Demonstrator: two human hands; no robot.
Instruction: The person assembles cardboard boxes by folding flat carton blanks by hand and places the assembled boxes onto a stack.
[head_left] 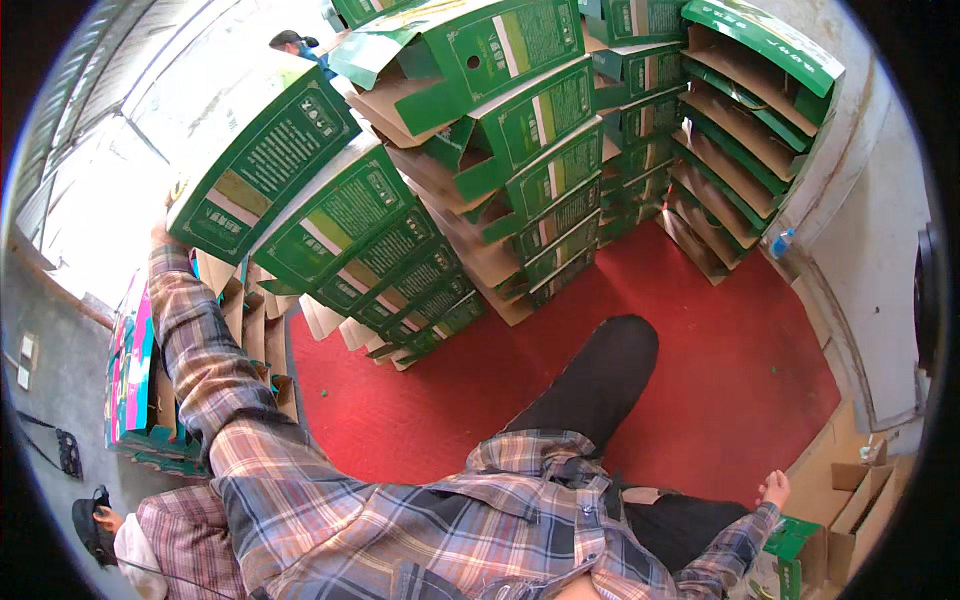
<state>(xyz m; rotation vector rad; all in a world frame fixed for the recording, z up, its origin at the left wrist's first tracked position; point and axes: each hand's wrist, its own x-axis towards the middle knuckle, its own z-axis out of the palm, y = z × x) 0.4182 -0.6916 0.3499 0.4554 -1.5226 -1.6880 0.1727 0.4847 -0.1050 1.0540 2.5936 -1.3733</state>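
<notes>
My left hand (170,200) reaches up at the far left and grips the outer end of a green carton (268,165). That carton tops a leaning stack of similar printed green cartons (345,230). Most of the hand is lost against the carton and the bright background; a fingertip shows at its edge. My right hand (773,488) hangs low at the right, away from the stacks. Its fingers are loosely curled, and nothing shows in them. Below it lie brown and green cardboard pieces (800,540).
More open-ended green cartons (535,110) rise in tall stacks ahead, with another column (755,130) by the right wall. Pink and teal boxes (130,370) stand at the left. Red flooring (720,370) lies underfoot. One person (100,525) is at lower left, another (292,42) beyond the stacks.
</notes>
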